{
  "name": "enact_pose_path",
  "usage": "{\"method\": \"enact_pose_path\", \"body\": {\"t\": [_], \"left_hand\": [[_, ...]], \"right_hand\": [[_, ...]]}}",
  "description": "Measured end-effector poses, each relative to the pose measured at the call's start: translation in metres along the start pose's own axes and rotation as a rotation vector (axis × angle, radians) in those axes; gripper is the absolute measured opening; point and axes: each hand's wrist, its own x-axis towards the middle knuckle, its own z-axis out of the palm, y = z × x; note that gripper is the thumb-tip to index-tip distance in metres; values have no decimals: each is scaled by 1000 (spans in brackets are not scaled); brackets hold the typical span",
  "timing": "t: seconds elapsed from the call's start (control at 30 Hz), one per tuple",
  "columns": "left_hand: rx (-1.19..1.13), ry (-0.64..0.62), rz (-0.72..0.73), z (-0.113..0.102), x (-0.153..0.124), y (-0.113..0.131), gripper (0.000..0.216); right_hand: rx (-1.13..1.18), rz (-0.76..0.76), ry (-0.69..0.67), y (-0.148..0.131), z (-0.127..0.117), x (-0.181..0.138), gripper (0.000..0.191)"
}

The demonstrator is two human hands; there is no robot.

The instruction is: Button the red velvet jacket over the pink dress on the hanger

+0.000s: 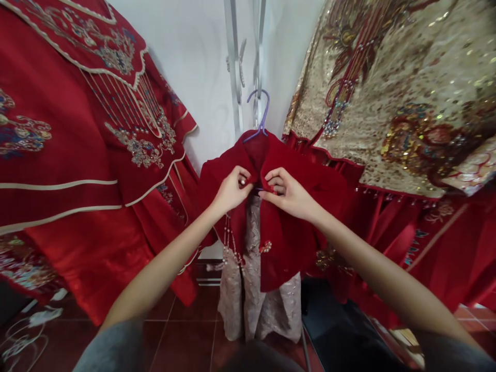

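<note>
A red velvet jacket [289, 235] hangs on a purple hanger [262, 114] from a white stand, over a pale pink lace dress [248, 305]. My left hand [231, 190] pinches the left edge of the jacket's collar, with a small pearl-like button at its fingertips. My right hand [289, 195] grips the right edge of the collar, fingers curled into the fabric. Both hands meet at the neckline, just below the hanger.
A large red embroidered robe [77, 155] hangs at the left. A gold sequined garment [395, 93] with red trim hangs at the right. A white metal stand [236, 57] rises against the white wall. Dark red floor tiles [186, 330] lie below, with white cable at the lower left.
</note>
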Motion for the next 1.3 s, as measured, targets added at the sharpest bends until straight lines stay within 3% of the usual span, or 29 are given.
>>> {"method": "enact_pose_path", "body": {"t": [0.1,0.17,0.43,0.6,0.77,0.93,1.3], "left_hand": [[30,-6,11,9,-11,-26,30],[-5,1,12,12,-18,-31,35],[-67,103,20,18,-40,-19,31],[-135,157,-59,16,-48,-13,30],[-109,105,-54,12,-48,-13,18],[28,8,43,7,-42,-11,9],[194,-58,157,2,-27,1,16]], "right_hand": [[-54,31,-36,15,-4,-9,44],[-68,22,-33,23,-4,-12,43],[-54,-23,150,33,12,-11,26],[-81,-66,166,32,17,-10,20],[-38,-74,153,33,16,-9,18],[-54,-94,214,29,21,-8,17],[-38,-126,279,29,19,-7,18]]}}
